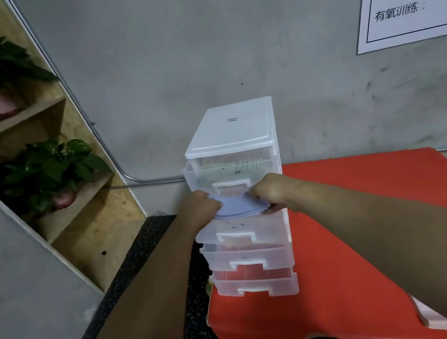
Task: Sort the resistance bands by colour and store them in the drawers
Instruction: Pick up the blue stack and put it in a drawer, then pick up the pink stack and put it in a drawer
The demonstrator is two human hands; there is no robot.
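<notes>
The left hand [199,208] and right hand [273,193] are each curling round one end of a pale lilac resistance band [238,208], holding it flat against the clear drawer unit [230,129], just above the second drawer [242,233]. The top drawer [263,163] is standing slightly open and holding pale green bands [208,180]. The contents of the lower drawers cannot be told. The unit is sitting on a red plyo box [374,217].

Drawer unit [230,129] atop red box [343,297]
</notes>
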